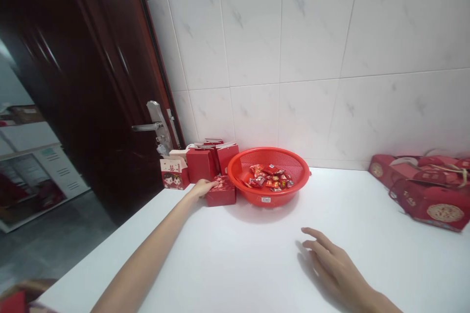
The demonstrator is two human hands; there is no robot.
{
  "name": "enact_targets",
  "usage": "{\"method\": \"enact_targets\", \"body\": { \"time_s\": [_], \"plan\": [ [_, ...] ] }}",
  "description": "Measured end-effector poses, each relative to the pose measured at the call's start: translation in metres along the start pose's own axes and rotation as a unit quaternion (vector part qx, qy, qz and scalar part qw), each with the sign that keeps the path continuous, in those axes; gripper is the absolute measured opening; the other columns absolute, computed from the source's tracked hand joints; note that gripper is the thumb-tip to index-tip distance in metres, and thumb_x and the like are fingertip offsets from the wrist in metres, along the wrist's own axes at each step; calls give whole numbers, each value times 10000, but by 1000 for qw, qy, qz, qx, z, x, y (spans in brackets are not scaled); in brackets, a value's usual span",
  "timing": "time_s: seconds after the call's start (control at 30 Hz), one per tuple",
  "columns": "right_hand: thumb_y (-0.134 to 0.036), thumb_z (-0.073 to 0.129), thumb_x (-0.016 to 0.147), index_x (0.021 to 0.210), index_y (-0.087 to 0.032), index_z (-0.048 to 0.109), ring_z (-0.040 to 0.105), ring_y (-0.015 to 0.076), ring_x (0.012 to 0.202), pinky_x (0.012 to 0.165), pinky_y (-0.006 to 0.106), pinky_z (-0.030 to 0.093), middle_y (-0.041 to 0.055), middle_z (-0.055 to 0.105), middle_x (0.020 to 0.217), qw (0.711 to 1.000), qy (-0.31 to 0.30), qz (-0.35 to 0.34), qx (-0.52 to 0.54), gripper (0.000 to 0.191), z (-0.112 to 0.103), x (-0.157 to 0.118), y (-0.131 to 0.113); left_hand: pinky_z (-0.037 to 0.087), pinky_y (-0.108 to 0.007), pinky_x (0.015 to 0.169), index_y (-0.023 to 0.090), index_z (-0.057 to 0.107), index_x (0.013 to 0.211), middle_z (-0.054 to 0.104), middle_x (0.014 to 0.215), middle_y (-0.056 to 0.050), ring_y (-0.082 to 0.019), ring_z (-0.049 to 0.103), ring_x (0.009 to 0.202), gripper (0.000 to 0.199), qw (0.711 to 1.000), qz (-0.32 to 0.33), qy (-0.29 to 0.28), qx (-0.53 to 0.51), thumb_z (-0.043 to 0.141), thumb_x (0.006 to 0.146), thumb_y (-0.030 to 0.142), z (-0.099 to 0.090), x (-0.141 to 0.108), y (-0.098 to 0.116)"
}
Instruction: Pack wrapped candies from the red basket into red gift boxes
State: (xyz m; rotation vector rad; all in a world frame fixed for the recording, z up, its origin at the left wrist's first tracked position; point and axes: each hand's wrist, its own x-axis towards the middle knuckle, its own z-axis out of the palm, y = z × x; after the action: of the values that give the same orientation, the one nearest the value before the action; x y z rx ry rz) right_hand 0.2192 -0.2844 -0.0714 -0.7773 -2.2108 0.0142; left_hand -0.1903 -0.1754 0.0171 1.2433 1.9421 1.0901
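Note:
My left hand [203, 188] reaches to the back left of the white table, its fingers closed on the left side of a small red box [221, 196]. That box lies just left of a red plastic basket [270, 198], which holds wrapped red candies [271, 176]. Behind my left hand stand several upright red boxes [200, 165] and a cream box with cartoon figures [174, 173]. My right hand [330, 261] hovers over the front right of the table, fingers apart, holding nothing.
The white table [235, 264] meets a tiled wall behind. Red boxes with round gold patterns [433, 200] are piled at the far right. A dark wooden door [91, 73] with a metal handle is on the left. Something red shows at the bottom left corner.

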Motion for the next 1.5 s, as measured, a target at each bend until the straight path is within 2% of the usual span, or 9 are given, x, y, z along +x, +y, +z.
{"method": "enact_targets", "body": {
  "time_s": [0.17,0.4,0.6,0.77,0.93,1.0,1.2,1.33,1.5],
  "plan": [
    [-156,374,996,1039,-222,572,747,172,736,605,288,593,165,685,1199,1000,4,5,23,213,0,4,-3,421,-287,537,171,594,569,655,560,-54,-228,627,593,371,999,-30,-30,-3,858,565,430,0,-19,-8],
    [-186,375,1012,1071,-224,562,729,157,703,603,291,579,162,660,1235,999,-3,21,36,200,2,1,1,395,-244,565,170,617,683,661,680,-12,-178,592,642,437,992,-45,-72,-92,894,464,426,-41,-62,-14],
    [-202,393,1012,1111,-243,568,685,122,673,635,277,579,129,649,1237,991,-2,69,111,205,3,4,-4,458,-254,657,156,692,772,677,788,-42,-178,615,728,387,964,45,-227,-127,881,628,461,-65,-101,1],
    [-266,450,1017,1335,-282,438,653,138,695,673,263,572,26,677,904,975,18,99,198,318,13,11,-33,481,-268,701,148,695,781,672,797,-48,-167,611,728,323,903,171,-326,-223,858,712,418,-20,-116,16],
    [-468,545,960,1487,-300,283,645,176,839,745,319,583,129,553,1341,961,30,74,266,611,16,17,-49,490,-350,841,152,707,862,691,935,-80,-222,631,885,252,852,226,-379,-280,793,798,379,56,-117,31],
    [-517,561,941,1473,-305,309,607,152,758,680,306,567,127,529,1361,960,31,81,265,626,13,18,-45,486,-338,826,154,715,883,691,906,-73,-217,632,862,236,836,213,-409,-297,785,792,360,77,-116,35],
    [-511,514,967,1383,-305,406,531,142,694,593,274,504,78,609,1149,966,22,6,256,476,4,18,-33,481,-324,759,132,741,828,724,889,-102,-227,645,791,215,811,122,-484,-307,689,777,334,108,-110,51],
    [-379,607,939,1266,-276,435,533,128,678,615,262,508,40,593,1023,959,70,144,233,383,11,15,-32,468,-339,850,141,712,699,736,1006,-119,-248,646,912,97,796,127,-512,-297,713,705,239,125,-106,60],
    [-384,739,830,1228,-238,466,535,134,703,626,276,507,55,591,1069,934,66,252,244,504,15,19,-27,401,-400,1023,166,662,697,725,1027,-97,-262,619,1071,145,809,166,-488,-284,800,673,207,135,-104,63]
  ]
}}
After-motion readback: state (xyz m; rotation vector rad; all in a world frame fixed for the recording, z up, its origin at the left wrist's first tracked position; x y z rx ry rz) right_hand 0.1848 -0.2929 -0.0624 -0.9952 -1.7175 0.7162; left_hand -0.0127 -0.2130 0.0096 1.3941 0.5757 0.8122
